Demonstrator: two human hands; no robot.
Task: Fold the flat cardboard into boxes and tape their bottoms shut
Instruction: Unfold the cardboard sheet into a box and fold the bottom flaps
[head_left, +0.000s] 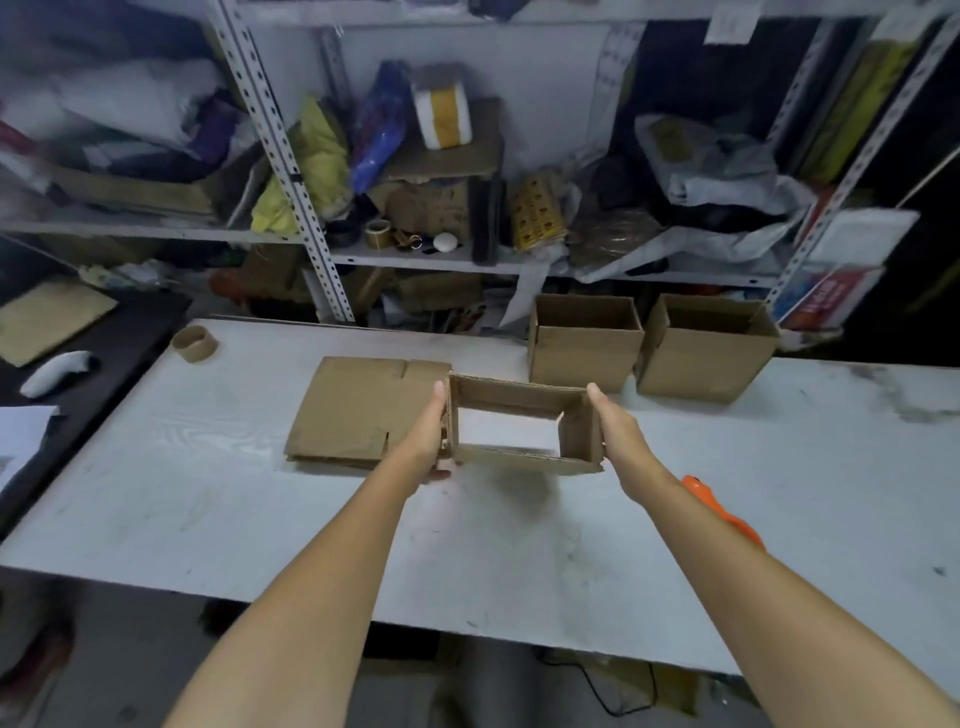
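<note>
I hold an opened cardboard sleeve (576, 434) over the white table (519, 545); it is squared into a box shape with no bottom, and the table shows through it. My left hand (428, 434) presses its left wall, my right hand (618, 439) its right wall. A stack of flat cardboard (358, 410) lies just left of it. Two upright formed boxes (584, 343) (704, 348) stand at the table's far edge. An orange tape dispenser (719, 506) lies under my right forearm, mostly hidden.
An empty cardboard tape core (195, 343) sits at the table's far left corner. Cluttered metal shelves (415, 208) stand behind the table. A dark side table (104, 353) on the left carries a cardboard sheet and a white object.
</note>
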